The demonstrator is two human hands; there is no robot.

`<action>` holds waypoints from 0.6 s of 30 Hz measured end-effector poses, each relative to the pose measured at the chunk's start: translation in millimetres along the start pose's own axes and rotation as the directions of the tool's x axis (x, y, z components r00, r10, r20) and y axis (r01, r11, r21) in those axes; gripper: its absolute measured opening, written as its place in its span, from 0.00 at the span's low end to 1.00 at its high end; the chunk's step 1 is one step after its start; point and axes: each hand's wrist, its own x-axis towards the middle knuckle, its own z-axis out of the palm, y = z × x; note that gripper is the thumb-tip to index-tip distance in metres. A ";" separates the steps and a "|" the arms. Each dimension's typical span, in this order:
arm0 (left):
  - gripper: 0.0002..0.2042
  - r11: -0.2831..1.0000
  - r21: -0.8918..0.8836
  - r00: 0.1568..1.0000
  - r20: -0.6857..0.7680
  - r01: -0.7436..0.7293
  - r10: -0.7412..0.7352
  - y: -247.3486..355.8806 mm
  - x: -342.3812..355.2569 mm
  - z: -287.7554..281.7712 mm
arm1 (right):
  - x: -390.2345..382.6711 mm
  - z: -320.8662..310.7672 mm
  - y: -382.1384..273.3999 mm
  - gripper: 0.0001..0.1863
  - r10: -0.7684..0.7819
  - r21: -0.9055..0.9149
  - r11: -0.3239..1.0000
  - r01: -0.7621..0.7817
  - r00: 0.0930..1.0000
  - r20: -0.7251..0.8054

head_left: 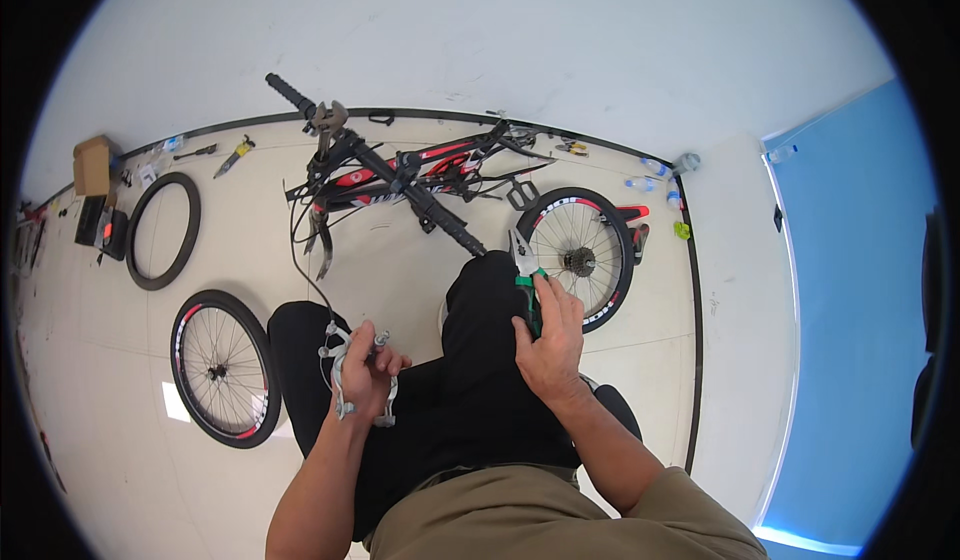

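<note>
My left hand (366, 368) is closed around a silver bicycle brake caliper (388, 400), whose arms stick out on both sides of the fingers. A black cable (312, 282) runs from the caliper up to the handlebar (425, 200). My right hand (553, 345) grips a pair of pliers (524, 260) with green and black handles, its metal jaws pointing away from me over my right knee. Beyond my knees lies a red and black bike frame (375, 172) with the handlebar attached. The palm side of my right hand is hidden.
A wheel with a cassette (578, 262) lies right of the frame, another wheel (222, 370) beside my left leg. Farther left are a loose tyre (136, 245) and a cardboard box (93, 166). Plastic bottles (656, 167) and a red saddle-like part (634, 212) lie near the right wall.
</note>
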 end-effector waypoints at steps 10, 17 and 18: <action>0.19 1.000 0.011 1.000 -0.005 -0.007 0.008 -1.3 1.5 -1.6 | 5.1 -11.3 16.0 0.20 0.289 0.807 -0.266 -0.527 0.755 0.589; 0.18 1.000 0.021 1.000 -0.002 -0.010 0.010 -1.0 0.8 -0.8 | 3.9 -19.1 18.5 0.19 0.278 0.824 -0.193 -0.532 0.776 0.566; 0.19 1.000 0.017 1.000 -0.003 -0.007 0.007 -1.1 0.8 -0.7 | 3.3 -18.9 18.8 0.19 0.280 0.828 -0.171 -0.534 0.780 0.560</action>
